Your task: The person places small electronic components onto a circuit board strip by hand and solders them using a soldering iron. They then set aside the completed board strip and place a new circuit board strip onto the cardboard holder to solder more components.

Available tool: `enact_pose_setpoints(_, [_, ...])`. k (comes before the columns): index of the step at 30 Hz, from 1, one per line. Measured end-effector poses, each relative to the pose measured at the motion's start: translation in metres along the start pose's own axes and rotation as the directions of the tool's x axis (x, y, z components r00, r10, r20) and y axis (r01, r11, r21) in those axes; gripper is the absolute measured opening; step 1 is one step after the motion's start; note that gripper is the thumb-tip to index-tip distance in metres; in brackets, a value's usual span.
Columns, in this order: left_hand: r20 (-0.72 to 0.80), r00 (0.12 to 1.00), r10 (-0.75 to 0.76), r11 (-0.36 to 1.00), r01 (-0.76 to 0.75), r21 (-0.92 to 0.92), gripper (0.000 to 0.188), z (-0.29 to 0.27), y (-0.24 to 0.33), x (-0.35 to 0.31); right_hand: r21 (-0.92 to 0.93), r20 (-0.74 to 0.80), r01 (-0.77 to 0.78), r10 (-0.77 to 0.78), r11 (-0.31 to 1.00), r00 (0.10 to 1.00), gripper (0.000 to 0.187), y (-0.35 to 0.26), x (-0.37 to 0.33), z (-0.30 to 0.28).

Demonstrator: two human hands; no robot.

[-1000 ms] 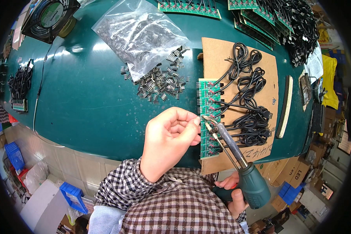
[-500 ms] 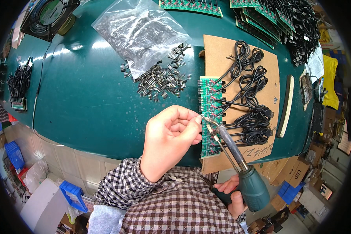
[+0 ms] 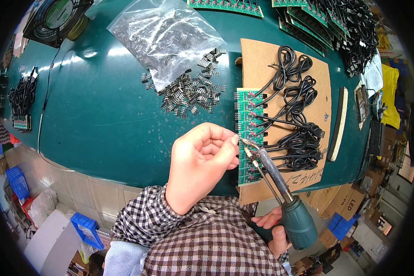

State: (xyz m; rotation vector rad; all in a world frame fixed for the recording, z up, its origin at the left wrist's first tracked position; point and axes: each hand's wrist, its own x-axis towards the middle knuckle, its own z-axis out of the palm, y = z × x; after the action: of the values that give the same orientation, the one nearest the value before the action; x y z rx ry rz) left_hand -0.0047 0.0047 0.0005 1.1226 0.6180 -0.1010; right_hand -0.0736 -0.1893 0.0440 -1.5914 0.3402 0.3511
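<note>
My left hand (image 3: 204,158) is closed in a pinch at the left edge of a long green circuit board panel (image 3: 247,124). Whatever sits between thumb and forefinger is too small and covered to make out. My right hand (image 3: 273,230) grips the dark green handle of a soldering iron (image 3: 278,177), which has a thin side tube. The iron's tip points at the panel's left edge, right beside my left fingertips. Small black pin headers line that edge above my fingers. Coiled black cables (image 3: 299,94) run from the panel's right side over a cardboard sheet (image 3: 260,55).
Loose pin headers (image 3: 191,94) lie in a heap beside a clear plastic bag (image 3: 165,37) full of more. Stacked panels with cables (image 3: 308,27) fill the far right. A pale strip (image 3: 338,124) lies right of the cardboard. A fan (image 3: 57,20) stands far left, near a cable bundle (image 3: 23,96).
The cardboard with the panel and cables sits very slightly farther away. Both hands and the soldering iron stay almost where they were.
</note>
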Motion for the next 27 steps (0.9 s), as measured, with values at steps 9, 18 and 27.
enact_pose_setpoints(9, [-0.004, 1.0, -0.012, 1.0, 0.012, -0.02, 0.01, 0.001, 0.0, 0.0, 0.079, -0.012, 0.063, -0.063, 0.995, 0.998, 0.049, 0.002, -0.001, -0.002])
enact_pose_setpoints(18, [-0.09, 0.967, 0.237, 0.95, -0.211, 0.231, 0.009, -0.015, 0.001, -0.014, 0.168, -0.033, 0.2, -0.198, 0.965, 0.98, 0.048, 0.004, 0.006, -0.002])
enact_pose_setpoints(27, [0.081, 0.74, 0.667, 0.342, -0.401, 0.85, 0.023, -0.027, 0.011, 0.006, 0.289, 0.033, 0.193, -0.211, 0.938, 0.977, 0.049, 0.002, 0.017, -0.012])
